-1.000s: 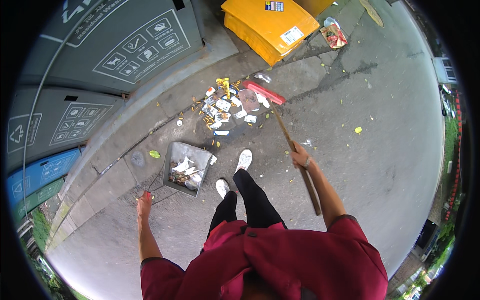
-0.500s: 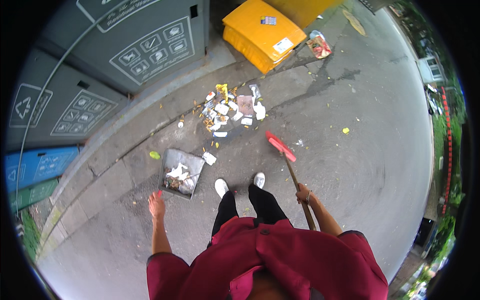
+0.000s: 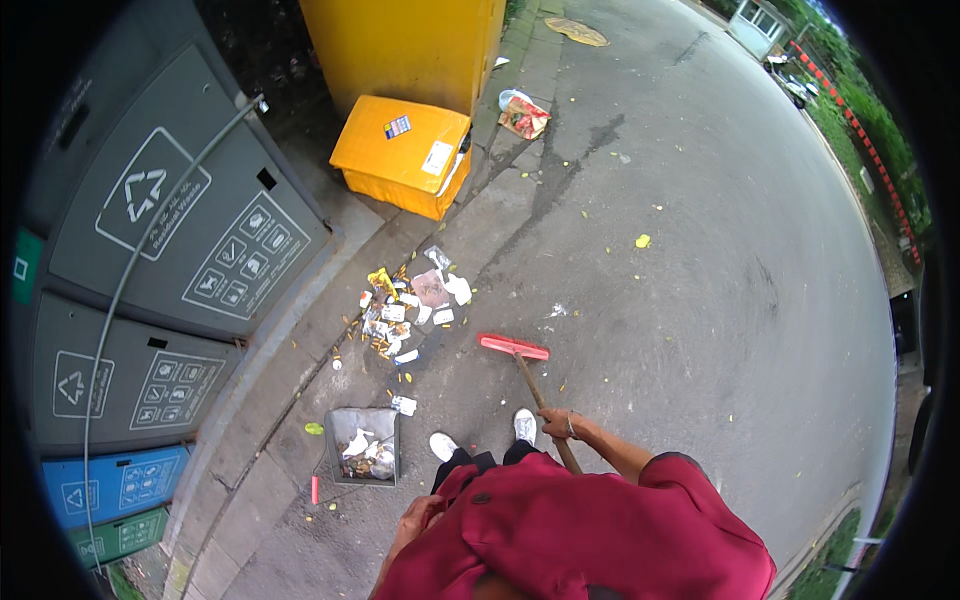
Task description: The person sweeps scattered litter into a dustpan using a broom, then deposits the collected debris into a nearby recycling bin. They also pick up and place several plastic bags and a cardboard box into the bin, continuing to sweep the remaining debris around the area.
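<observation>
My right hand [image 3: 562, 424] is closed around the wooden handle of a broom [image 3: 530, 378]. Its red head [image 3: 513, 347] rests on the pavement ahead of my feet. My left hand [image 3: 418, 517] is near my body, fingers loosely bent and partly hidden, with nothing visible in it. To its left, a metal dustpan [image 3: 391, 470] stands on the ground, holding white paper and dark debris. The dustpan's red handle grip [image 3: 315, 490] lies free beside it. Beyond the dustpan is a litter pile [image 3: 400, 310] of cigarette butts, crumpled packs and paper.
Grey waste bins [image 3: 200, 330] line the left, with blue [image 3: 125, 490] and green bins nearer me. A yellow box [image 3: 400, 155] stands before a tall yellow container [image 3: 410, 50]. A red-and-white bag [image 3: 524, 117] lies farther off. A kerb runs along the bins.
My left hand has let go of the dustpan's red grip and drawn in toward my body. The broom has swung more upright, its head now level. The view has turned left.
</observation>
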Available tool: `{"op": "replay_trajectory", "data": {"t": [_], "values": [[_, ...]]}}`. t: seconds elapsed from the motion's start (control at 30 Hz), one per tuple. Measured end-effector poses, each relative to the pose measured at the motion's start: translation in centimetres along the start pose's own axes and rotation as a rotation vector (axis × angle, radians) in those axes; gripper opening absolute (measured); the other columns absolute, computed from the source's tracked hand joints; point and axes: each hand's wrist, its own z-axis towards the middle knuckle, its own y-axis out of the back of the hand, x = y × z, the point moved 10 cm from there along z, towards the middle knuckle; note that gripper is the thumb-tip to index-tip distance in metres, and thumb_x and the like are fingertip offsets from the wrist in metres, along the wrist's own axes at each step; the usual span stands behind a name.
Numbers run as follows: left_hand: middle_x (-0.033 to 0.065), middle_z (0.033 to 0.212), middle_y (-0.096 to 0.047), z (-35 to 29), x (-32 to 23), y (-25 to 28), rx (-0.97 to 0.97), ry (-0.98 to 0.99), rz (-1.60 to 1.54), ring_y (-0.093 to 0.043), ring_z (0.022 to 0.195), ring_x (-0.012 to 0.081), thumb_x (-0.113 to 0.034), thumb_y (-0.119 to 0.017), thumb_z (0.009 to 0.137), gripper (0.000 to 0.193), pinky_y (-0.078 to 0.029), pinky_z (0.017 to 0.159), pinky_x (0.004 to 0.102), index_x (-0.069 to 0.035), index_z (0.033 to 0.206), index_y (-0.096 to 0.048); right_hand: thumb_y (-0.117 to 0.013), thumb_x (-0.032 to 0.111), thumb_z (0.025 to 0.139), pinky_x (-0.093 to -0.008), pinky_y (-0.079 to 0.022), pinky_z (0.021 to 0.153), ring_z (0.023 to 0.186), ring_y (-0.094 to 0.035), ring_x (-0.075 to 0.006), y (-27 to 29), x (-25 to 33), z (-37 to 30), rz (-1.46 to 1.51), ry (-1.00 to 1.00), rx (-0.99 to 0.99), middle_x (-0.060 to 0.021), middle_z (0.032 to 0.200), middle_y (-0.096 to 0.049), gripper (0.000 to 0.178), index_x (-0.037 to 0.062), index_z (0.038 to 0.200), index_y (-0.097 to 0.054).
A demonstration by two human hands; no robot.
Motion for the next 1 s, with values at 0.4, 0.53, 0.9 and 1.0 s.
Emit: {"op": "replay_trajectory", "data": {"t": [0.4,0.53,0.9,1.0], "values": [[0.0097,0.096,-0.06,2.1,8.5,-2.9,0.112,0.262,0.033,-0.059,0.092,0.0234,-0.016,-0.06,0.083,0.022,-0.047,0.078,0.0342,-0.007,0.103,-0.059,-0.048,0.022,0.074,-0.0387,-0.052,0.07,0.082,-0.066,-0.0298,2.5,0.2,0.6,0.099,0.116,-0.002,-0.022,0.094,-0.064,0.053,0.0056,0.124,-0.048],[0.0089,0.095,-0.061,2.2,13.0,-3.0,0.138,0.374,0.045,-0.059,0.09,0.0221,-0.017,-0.06,0.083,0.022,-0.048,0.076,0.0337,-0.007,0.102,-0.06,-0.051,0.022,0.079,-0.0394,-0.051,0.077,0.097,-0.061,-0.026,5.3,2.3,-1.7,-0.321,0.068,-0.046,-0.0193,0.105,-0.06,0.04,0.0097,0.117,-0.054],[0.0067,0.091,-0.062,14.3,16.0,-5.5,0.194,0.46,0.076,-0.059,0.084,0.0186,-0.022,-0.061,0.083,0.022,-0.048,0.07,0.0324,-0.007,0.098,-0.062,-0.057,0.021,0.08,-0.0392,-0.045,0.074,0.086,-0.057,-0.0307,-1.7,27.4,-15.4,-0.207,1.817,0.583,-0.0185,0.093,-0.059,0.025,0.0015,0.094,-0.061],[0.0061,0.091,-0.062,15.4,15.7,-5.9,0.203,0.46,0.071,-0.059,0.082,0.0176,-0.023,-0.061,0.083,0.022,-0.048,0.069,0.032,-0.007,0.097,-0.063,-0.053,0.022,0.082,-0.0389,-0.045,0.076,0.091,-0.055,-0.0323,-2.2,26.4,-13.7,-0.247,1.718,0.441,-0.0185,0.099,-0.058,0.027,0.0017,0.098,-0.06]]}}
